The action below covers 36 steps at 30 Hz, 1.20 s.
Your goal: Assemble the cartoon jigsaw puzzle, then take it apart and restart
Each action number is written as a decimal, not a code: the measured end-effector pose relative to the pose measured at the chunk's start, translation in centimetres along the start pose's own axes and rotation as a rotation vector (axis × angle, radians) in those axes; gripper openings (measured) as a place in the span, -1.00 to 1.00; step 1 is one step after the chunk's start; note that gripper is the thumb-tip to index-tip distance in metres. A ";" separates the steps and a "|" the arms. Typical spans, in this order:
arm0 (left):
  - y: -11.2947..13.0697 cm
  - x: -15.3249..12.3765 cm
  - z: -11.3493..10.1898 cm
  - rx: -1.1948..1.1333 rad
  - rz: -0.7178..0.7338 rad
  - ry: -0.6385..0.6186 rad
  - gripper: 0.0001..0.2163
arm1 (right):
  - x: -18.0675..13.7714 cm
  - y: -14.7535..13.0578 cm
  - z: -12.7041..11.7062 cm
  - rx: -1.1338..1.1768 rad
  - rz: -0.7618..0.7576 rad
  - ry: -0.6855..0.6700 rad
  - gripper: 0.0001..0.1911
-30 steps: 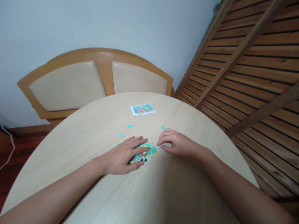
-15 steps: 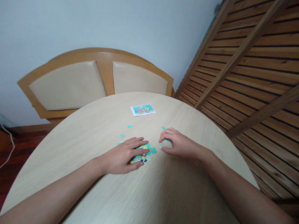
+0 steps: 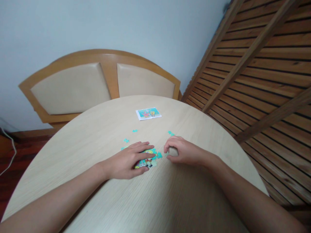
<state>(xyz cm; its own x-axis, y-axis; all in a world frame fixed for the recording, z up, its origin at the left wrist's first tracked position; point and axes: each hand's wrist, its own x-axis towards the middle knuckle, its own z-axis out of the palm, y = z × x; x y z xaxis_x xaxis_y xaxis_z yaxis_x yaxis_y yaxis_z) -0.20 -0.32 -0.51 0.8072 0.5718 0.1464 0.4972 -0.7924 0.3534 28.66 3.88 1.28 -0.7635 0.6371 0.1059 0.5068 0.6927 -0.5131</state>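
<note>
Near the middle of the round bench (image 3: 155, 200), the left hand (image 3: 126, 160) lies palm down on a partly built puzzle (image 3: 148, 161). Its fingers (image 3: 141, 145) are stretched out flat and close together, pressing on the puzzle and gripping nothing. Most of the puzzle is hidden under the hand; only its right edge shows, teal with yellow cartoon figures. A teal corner piece (image 3: 159, 155) sticks out from that edge, between the two hands.

The right hand (image 3: 186, 152) rests on the bench just right of the puzzle, apart from it. Its fingers (image 3: 173, 141) are curled in, with the thumb tip close under the index tip and a small gap of bare bench showing inside the curl. Can't tell whether they pinch a piece, too small to see.

Loose teal pieces lie on the bench beyond the hands: one (image 3: 171, 133) just past the right hand, one (image 3: 125, 140) and one (image 3: 134, 131) past the left hand, all apart from each other. Farther back lies a small printed picture card (image 3: 148, 114), flat, well apart from the puzzle. Behind the bench stands a padded seat back (image 3: 70, 87) with a wood frame, against a pale wall (image 3: 121, 26). Wooden slats (image 3: 267, 64) fill the right side.
</note>
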 end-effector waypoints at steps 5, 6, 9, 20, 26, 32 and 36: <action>-0.1 0.0 0.0 0.010 0.001 -0.011 -0.51 | 0.2 -0.5 0.1 0.029 -0.065 -0.016 -0.88; -0.1 0.0 0.0 0.012 0.000 -0.013 -0.51 | 0.2 -0.7 0.2 0.028 -0.075 -0.015 -0.89; 0.0 0.1 0.0 0.015 -0.003 -0.013 -0.51 | 0.2 -0.9 0.3 0.023 -0.101 -0.007 -0.89; 0.1 0.2 0.0 0.008 -0.003 -0.007 -0.51 | 0.5 -0.9 0.7 -0.004 -0.161 -0.025 -0.90; 0.1 0.1 0.1 -0.004 0.003 0.005 -0.51 | 0.5 -0.8 0.8 -0.003 -0.178 -0.032 -0.91; 0.1 0.1 -0.1 -0.014 0.027 0.016 -0.50 | 0.4 -0.5 0.6 -0.072 -0.214 -0.019 -0.90; 0.1 0.1 -0.3 -0.023 0.045 0.014 -0.52 | 0.2 -0.8 0.6 -0.134 -0.224 -0.022 -0.91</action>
<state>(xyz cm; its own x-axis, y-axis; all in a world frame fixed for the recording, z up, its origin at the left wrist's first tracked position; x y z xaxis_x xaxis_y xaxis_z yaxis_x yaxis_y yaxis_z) -0.17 -0.30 -0.21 0.8242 0.5384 0.1753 0.4528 -0.8126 0.3669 27.88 3.23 1.18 -0.8705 0.4561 0.1850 0.3715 0.8554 -0.3611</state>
